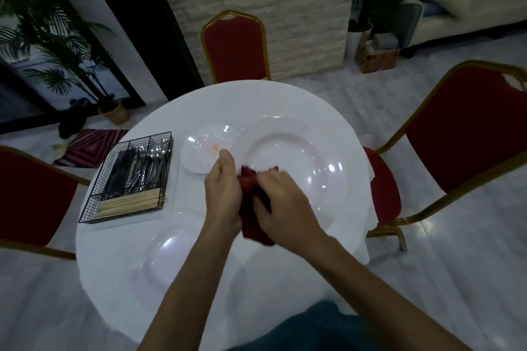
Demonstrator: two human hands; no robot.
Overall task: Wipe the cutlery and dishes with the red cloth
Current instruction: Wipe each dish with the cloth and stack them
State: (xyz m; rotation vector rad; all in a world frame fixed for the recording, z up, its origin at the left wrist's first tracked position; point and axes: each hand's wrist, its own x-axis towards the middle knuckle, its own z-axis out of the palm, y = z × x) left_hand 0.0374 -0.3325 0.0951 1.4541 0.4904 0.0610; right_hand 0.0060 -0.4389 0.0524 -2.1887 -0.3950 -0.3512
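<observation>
Head view is showing both hands working the red cloth [252, 202] above the big plate [291, 148], left hand [224, 188] and right hand [281, 201] clamping it between them, probably bunching it into a pad for wiping, cutlery waiting in the wire basket [129, 177].
</observation>
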